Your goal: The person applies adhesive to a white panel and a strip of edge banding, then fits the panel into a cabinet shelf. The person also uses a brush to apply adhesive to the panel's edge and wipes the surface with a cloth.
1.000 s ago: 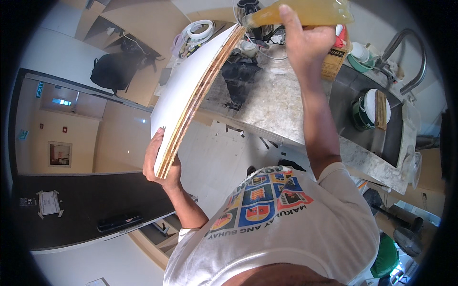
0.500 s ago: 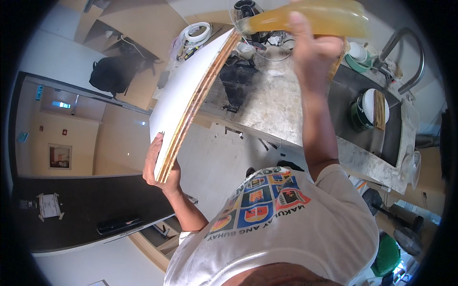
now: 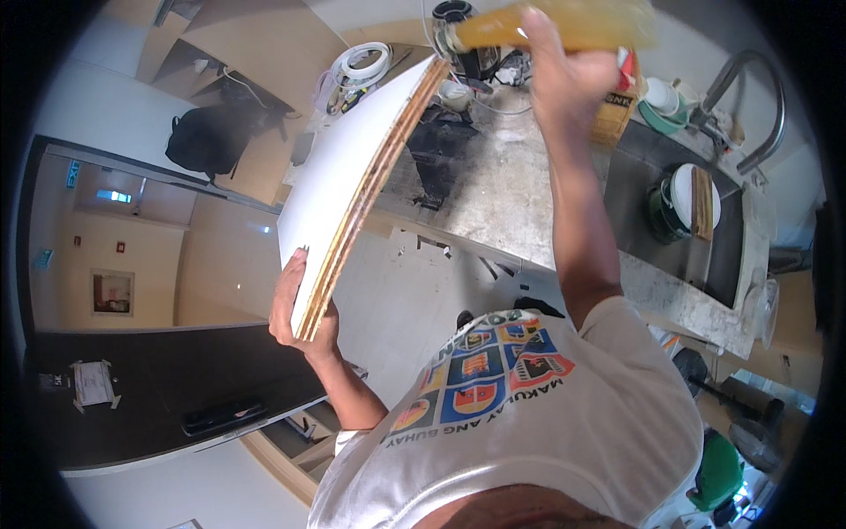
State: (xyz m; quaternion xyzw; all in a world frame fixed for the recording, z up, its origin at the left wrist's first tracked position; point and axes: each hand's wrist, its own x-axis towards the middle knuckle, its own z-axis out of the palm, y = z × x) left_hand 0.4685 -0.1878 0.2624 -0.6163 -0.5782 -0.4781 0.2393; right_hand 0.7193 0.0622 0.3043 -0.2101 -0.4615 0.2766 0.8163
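Observation:
My left hand (image 3: 304,304) grips the lower end of a white-faced plywood panel (image 3: 348,154), fingers on the white face. The panel is tilted, and its layered brown edge faces up toward me. My right hand (image 3: 571,84) is closed around a clear plastic bottle (image 3: 608,25) of amber-yellow liquid, thumb along its side. The bottle lies nearly level, its narrow mouth pointing left, just above the panel's far upper corner. Whether the mouth touches the edge or any liquid is coming out, I cannot tell.
Beyond the panel runs a stained countertop (image 3: 493,167) with coiled white strip (image 3: 363,63) and a brown box (image 3: 614,119). At the right is a sink (image 3: 634,189) holding a lidded bucket (image 3: 674,207), under a curved faucet (image 3: 780,115). A black bag (image 3: 207,141) sits at the left.
The bottle and my right hand have shifted slightly left and up, showing more of the brown box behind. My left hand still holds the panel, which has barely moved.

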